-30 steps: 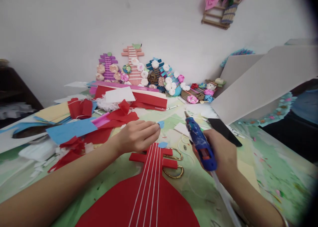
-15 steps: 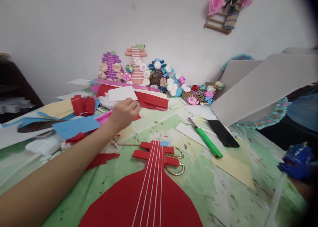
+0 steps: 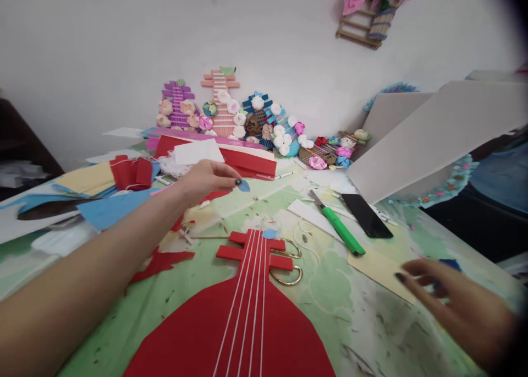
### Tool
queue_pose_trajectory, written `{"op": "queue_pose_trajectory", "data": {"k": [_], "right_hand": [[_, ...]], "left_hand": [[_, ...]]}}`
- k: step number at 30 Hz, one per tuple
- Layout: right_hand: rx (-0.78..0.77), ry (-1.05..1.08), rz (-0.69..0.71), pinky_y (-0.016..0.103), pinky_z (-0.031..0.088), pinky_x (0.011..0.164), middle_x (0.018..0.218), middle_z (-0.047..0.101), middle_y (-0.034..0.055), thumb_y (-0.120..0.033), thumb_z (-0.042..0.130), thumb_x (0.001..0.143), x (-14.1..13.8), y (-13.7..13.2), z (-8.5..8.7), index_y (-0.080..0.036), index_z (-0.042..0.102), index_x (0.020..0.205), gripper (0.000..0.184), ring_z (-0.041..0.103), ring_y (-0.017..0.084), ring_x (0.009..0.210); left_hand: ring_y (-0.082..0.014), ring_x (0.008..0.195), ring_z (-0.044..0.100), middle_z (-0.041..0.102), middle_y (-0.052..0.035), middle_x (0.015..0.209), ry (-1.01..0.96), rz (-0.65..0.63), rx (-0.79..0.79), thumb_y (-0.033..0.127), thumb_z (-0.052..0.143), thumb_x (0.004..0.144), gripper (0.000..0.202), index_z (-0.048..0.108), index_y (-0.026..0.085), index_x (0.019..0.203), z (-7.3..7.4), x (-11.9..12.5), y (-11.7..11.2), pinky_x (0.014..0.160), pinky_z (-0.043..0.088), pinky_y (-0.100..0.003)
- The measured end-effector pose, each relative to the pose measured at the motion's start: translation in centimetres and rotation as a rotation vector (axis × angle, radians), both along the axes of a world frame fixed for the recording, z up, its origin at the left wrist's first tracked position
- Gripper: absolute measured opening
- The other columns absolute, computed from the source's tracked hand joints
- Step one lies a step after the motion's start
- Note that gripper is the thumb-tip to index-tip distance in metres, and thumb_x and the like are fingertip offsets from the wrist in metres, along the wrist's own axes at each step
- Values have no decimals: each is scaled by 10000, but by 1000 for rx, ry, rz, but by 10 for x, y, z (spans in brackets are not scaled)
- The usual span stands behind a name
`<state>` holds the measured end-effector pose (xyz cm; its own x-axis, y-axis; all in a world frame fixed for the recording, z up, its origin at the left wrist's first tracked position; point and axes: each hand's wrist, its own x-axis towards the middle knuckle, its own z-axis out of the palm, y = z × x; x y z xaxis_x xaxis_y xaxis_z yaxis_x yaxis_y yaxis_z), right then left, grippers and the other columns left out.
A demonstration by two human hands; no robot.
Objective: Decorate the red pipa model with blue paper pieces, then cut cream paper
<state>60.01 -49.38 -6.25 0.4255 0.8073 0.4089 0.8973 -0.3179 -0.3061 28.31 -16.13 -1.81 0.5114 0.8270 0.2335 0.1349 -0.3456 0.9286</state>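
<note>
My left hand point(image 3: 212, 179) reaches over the middle of the table, pinching a small blue paper leaf point(image 3: 244, 186) at its fingertips. In front of me lies a red paper-covered lute shape point(image 3: 231, 322) with white strings down its neck. Another blue leaf point(image 3: 270, 234) sits at the top of that neck. Gold-handled scissors point(image 3: 289, 280) stick out from beneath the pegs, blades hidden. On the right, my right hand point(image 3: 462, 305) is slightly blurred, thumb and fingers apart. Something dark blue point(image 3: 450, 264) shows behind it, mostly hidden, beside the cream paper point(image 3: 381, 278).
A green utility knife point(image 3: 342, 231) and a black phone point(image 3: 367, 216) lie right of centre. Blue paper point(image 3: 115, 207) and red scraps point(image 3: 165, 262) lie on the left. Flower-decorated lutes point(image 3: 223, 104) lean against the wall. A large white board point(image 3: 437, 129) slants at right.
My left hand has turned, bringing the blue leaf into clear view. My right hand has come into sight with spread fingers; the blue glue gun seen there before is now mostly hidden.
</note>
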Motion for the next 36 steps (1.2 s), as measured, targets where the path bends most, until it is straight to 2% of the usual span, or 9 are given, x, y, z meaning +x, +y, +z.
{"op": "queue_pose_trajectory", "data": {"k": [3, 6, 13, 17, 20, 24, 29, 32, 36], "right_hand": [[-328, 388, 302, 271, 430, 512, 696, 650, 56, -450, 478, 865, -67, 30, 5, -208, 640, 763, 309, 592, 183, 602], [-502, 690, 382, 236, 394, 496, 669, 634, 31, -324, 502, 844, -117, 54, 3, -185, 639, 769, 209, 561, 143, 568], [-517, 1119, 381, 226, 425, 558, 758, 656, 28, -274, 722, 646, -149, 67, -2, -161, 614, 792, 214, 601, 163, 695], [-374, 1360, 434, 280, 493, 652, 859, 666, 38, -353, 688, 673, -158, 63, 3, -193, 573, 852, 266, 630, 189, 767], [-225, 1292, 494, 294, 496, 685, 880, 642, 30, -395, 642, 733, -158, 65, 13, -206, 548, 847, 240, 611, 186, 785], [-16, 1015, 521, 273, 463, 629, 793, 591, 10, -382, 581, 802, -150, 76, 35, -204, 507, 784, 193, 571, 171, 727], [268, 609, 498, 275, 408, 620, 735, 584, 5, -313, 509, 840, -148, 94, 66, -207, 494, 802, 114, 536, 173, 677], [363, 415, 465, 278, 387, 627, 729, 616, 10, -266, 498, 828, -153, 99, 73, -206, 512, 820, 62, 544, 181, 671], [442, 345, 427, 282, 396, 639, 761, 643, 14, -260, 479, 826, -158, 99, 68, -206, 530, 864, 84, 558, 184, 663]], "left_hand": [[-149, 635, 627, 716, -62, 725, 50, -174, -98, 227, 744, 611, 128, 725, 167, 723, -7, 14, -17, 596, 495, -262], [-136, 636, 620, 710, -51, 725, 78, -255, -122, 195, 712, 632, 101, 715, 164, 728, -11, 21, -27, 590, 478, -251], [-147, 630, 619, 713, -56, 706, 11, -182, -128, 213, 738, 613, 106, 733, 175, 712, -9, 19, -24, 602, 501, -274], [-154, 653, 633, 725, -74, 740, -83, -167, -127, 232, 770, 619, 139, 752, 179, 746, 1, 15, -26, 639, 525, -291], [-161, 685, 647, 721, -73, 762, -250, -167, -106, 245, 767, 634, 169, 748, 167, 783, 25, 9, -28, 671, 537, -307], [-132, 715, 640, 689, -33, 748, -532, -82, 46, 211, 723, 669, 126, 717, 158, 783, 80, -7, -33, 744, 531, -305], [-151, 788, 643, 677, -54, 822, -530, -80, 293, 198, 677, 725, 126, 693, 150, 840, 142, -30, -66, 754, 533, -327], [-175, 831, 648, 684, -63, 856, -464, -28, 436, 212, 670, 737, 139, 688, 147, 859, 154, -32, -93, 780, 537, -355], [-170, 843, 651, 688, -53, 860, -431, -14, 573, 188, 656, 742, 130, 691, 145, 860, 154, -23, -115, 817, 530, -348]]}}
